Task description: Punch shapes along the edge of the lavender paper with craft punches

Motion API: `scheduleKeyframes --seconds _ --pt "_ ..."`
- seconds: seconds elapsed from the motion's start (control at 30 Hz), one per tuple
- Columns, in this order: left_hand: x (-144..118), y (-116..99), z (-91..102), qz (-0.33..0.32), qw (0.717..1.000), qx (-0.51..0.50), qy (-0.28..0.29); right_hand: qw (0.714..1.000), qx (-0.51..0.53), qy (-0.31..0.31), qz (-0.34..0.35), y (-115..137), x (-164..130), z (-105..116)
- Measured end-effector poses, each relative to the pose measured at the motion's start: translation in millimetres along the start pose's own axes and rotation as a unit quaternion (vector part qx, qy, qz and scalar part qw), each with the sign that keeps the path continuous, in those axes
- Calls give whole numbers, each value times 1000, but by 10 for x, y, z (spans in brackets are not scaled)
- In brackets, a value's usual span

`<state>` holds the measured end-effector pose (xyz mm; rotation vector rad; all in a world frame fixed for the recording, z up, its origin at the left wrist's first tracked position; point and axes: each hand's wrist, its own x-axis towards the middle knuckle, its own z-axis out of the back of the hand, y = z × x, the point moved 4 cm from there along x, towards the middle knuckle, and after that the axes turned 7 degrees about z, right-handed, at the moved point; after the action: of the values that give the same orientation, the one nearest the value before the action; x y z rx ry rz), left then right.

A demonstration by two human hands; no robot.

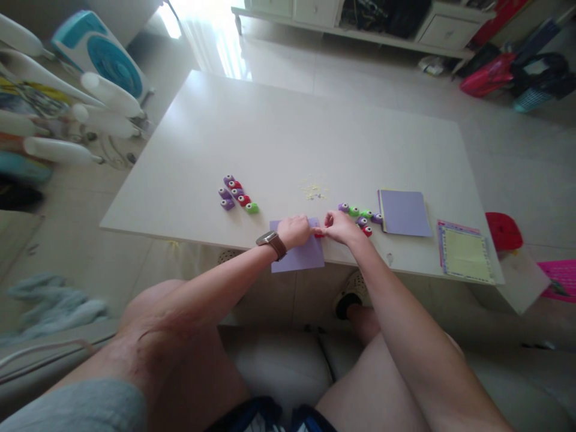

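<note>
A lilac sheet of paper [299, 255] lies flat at the near edge of the white table [279, 132], its lower part hanging over the rim. The left hand [294, 231] presses down on its top edge, fingers curled. The right hand [339, 227] meets it fingertip to fingertip, pinching a small red punch [318, 233] at the sheet's upper right corner. More punches [362, 217] sit just beyond the right hand, another cluster [237, 194] well off to the left
</note>
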<state>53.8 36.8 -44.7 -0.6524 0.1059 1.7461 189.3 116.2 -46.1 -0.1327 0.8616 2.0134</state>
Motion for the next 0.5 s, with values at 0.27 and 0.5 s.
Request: scheduleKeyframes --seconds 0.27,0.5 --pt "50 9 -28 5 1000 9 8 1000 0 4 -12 121 -69 33" --pt "55 -22 -22 14 1000 14 24 999 -33 24 -33 179 -86 28"
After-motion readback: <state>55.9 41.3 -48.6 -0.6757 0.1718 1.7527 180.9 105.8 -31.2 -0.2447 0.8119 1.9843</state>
